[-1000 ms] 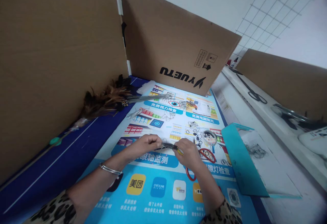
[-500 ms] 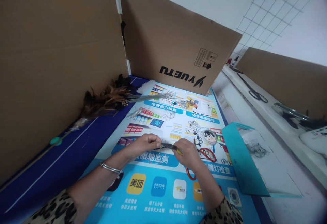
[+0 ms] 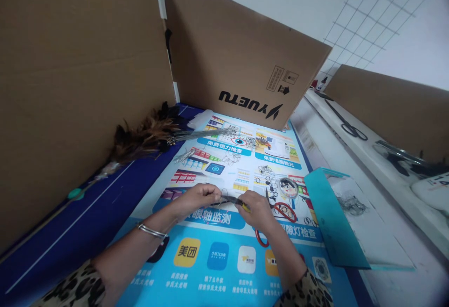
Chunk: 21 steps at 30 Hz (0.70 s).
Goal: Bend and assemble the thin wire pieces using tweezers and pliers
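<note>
My right hand [image 3: 256, 206] is closed round the handles of a small pair of pliers [image 3: 232, 199] with dark jaws and a bit of yellow on the grip. The jaws point left, toward the fingertips of my left hand [image 3: 203, 196]. Those fingers are pinched together on a thin wire [image 3: 225, 192], part of which curves up in a small loop by the jaws. Whether the jaws grip the wire is too small to tell. Just right of my right hand lie red-handled scissors [image 3: 286, 212], partly hidden by the hand and forearm.
Beyond the scissors are a round tin [image 3: 288, 188] and several small black rings [image 3: 273, 190]. Brown feathers [image 3: 147, 134] and a bundle of wires [image 3: 206, 132] lie at the left. A teal box [image 3: 338, 232] stands right. Cardboard panels [image 3: 238, 45] wall the back and left.
The pliers' jaws have tilted slightly, their tips a little higher near my left fingertips. Both hands stay in almost the same place.
</note>
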{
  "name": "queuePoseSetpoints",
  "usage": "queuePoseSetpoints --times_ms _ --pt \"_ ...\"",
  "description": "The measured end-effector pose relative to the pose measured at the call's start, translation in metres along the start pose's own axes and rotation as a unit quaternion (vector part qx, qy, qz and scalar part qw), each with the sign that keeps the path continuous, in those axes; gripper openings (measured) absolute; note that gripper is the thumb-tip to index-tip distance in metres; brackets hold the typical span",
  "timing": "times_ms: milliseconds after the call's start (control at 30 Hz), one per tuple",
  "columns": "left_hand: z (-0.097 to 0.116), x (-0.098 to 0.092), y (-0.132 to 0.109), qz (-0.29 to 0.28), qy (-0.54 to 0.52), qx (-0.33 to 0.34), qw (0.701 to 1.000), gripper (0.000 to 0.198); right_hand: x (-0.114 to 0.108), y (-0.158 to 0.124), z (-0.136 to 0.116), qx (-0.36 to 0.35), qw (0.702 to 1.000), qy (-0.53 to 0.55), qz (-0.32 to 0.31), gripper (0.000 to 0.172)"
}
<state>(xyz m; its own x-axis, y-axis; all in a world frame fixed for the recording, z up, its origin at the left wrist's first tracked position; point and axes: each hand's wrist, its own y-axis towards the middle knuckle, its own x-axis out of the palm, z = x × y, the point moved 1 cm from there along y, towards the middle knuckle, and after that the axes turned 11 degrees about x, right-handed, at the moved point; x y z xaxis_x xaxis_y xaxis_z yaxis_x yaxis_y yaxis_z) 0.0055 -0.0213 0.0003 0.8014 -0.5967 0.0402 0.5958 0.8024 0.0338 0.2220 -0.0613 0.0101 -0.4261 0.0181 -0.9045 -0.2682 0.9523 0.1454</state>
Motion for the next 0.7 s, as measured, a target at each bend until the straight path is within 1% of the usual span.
queuePoseSetpoints --times_ms 167,467,600,700 --pt "0.0005 -0.0027 -0.0010 -0.009 -0.017 -0.005 1.000 0.024 0.0041 0.0004 0.0026 0.001 1.000 0.026 -0.005 0.009" --pt "0.0010 -0.0039 -0.0035 -0.067 -0.052 -0.028 0.996 0.025 0.0067 -0.0002 0.0013 -0.024 0.997 0.061 -0.029 0.011" --pt "-0.0002 -0.0035 -0.0027 -0.063 -0.048 -0.037 0.996 0.025 0.0062 0.0000 0.0016 -0.032 0.998 0.055 -0.026 0.012" --pt "-0.0024 -0.0040 -0.0018 -0.057 -0.047 -0.029 0.997 0.024 0.0045 -0.0002 0.0021 -0.035 0.998 0.044 -0.018 0.012"
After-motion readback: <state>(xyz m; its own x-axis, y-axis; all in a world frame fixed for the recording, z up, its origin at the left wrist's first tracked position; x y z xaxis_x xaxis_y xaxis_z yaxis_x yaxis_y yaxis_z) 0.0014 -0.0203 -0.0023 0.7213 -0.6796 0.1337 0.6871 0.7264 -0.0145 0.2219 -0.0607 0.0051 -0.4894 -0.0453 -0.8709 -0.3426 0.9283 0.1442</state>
